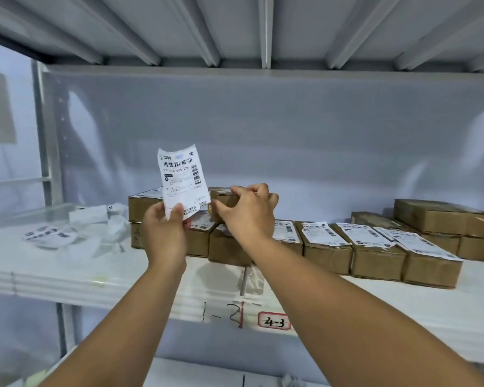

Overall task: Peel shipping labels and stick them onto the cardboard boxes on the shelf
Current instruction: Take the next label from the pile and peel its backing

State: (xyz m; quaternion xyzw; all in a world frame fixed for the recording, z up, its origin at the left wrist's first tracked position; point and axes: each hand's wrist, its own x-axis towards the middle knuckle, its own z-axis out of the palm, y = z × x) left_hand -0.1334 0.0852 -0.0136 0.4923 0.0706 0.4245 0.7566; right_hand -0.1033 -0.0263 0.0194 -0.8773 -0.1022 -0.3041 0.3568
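My left hand (164, 229) pinches the bottom edge of a white shipping label (182, 180) and holds it upright in front of the boxes. My right hand (246, 212) grips a small cardboard box (223, 197) that sits on top of the lower row, fingers curled over its top edge. A row of cardboard boxes (375, 252) with labels on their lids runs along the white shelf (81, 277) to the right. Two stacked boxes (141, 203) stand behind my left hand.
Crumpled backing paper and loose labels (76, 230) lie on the shelf at the left. More plain boxes (442, 219) are stacked at the far right. The shelf front carries a "4-3" tag (274, 321). An upper shelf (263, 37) hangs close overhead.
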